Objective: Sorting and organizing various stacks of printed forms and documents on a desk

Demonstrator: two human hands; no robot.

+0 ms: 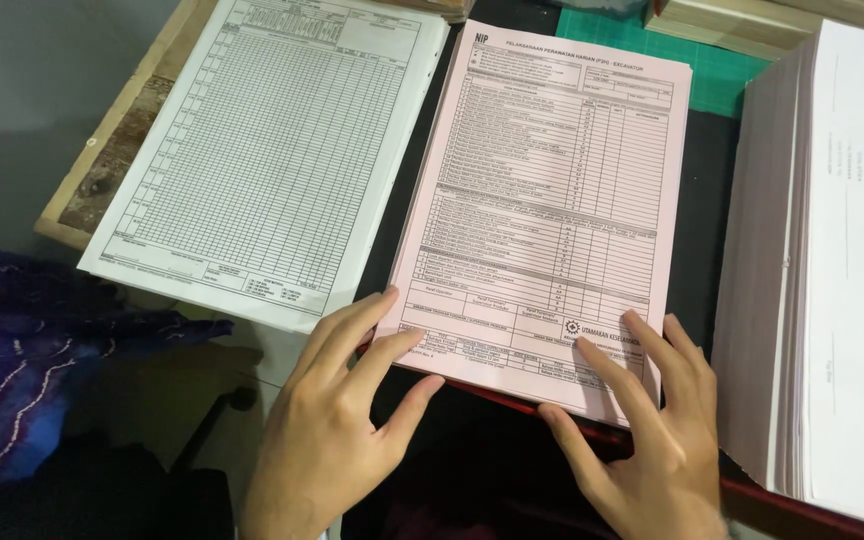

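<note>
Far left there's some dark blue cloth (pixel 22 350) bunched up, and above it a wooden board (pixel 112 140) with a white grid form stack (pixel 272 150) lying on top, hanging off the board's edge a bit. Then the left hand (pixel 337 420): fingers spread and flat, fingertips resting on the bottom left corner of the pink stack (pixel 552 200), thumb against its near edge. Not gripping anything, just pressing. The pink stack sits dead centre on a dark table (pixel 452 450), just beside the white forms. The right hand (pixel 652 440) does the same on the bottom right corner, fingers splayed flat on the top sheet, nothing held. A green mat (pixel 722 70) peeks out behind. Far right is a tall white stack (pixel 822 270), near the pink one but not touching.
</note>
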